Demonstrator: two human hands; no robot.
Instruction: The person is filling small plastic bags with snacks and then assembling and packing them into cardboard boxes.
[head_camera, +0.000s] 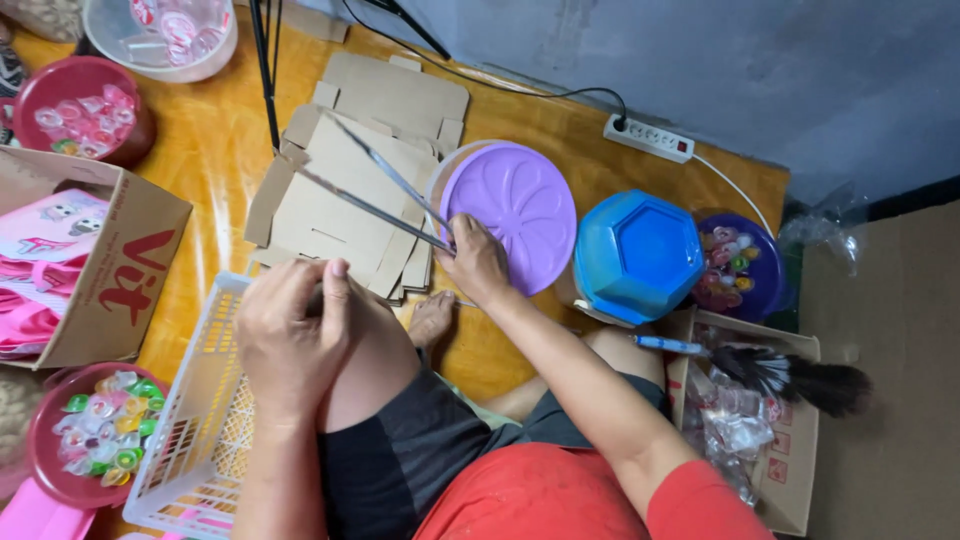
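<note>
A pair of long, thin metal tongs (375, 190) slants across the middle of the scene, its two arms spreading toward the far left over a stack of flat brown cardboard sheets (345, 190). The joined end of the tongs is gripped in the right hand (475, 262), whose fingers are curled shut around it; the hand rests on the near left edge of a round purple plastic lid (515, 215). The left hand (292, 335) sits nearer and to the left, above the bent knee, fingers closed with the thumb up, apart from the tongs; what it holds, if anything, cannot be told. Just beside and below it lies a white plastic lattice basket (195, 420).

Right of the purple lid stands a blue octagonal plastic container (638, 255), and past it a purple bowl of small colourful jelly cups (740, 265). A feather duster with a blue handle (770, 365) lies across a cardboard box at the right. At the left are red bowls of jelly cups (85, 430) and an open cardboard box of pink packages (80, 260), all on the orange floor (210, 150).
</note>
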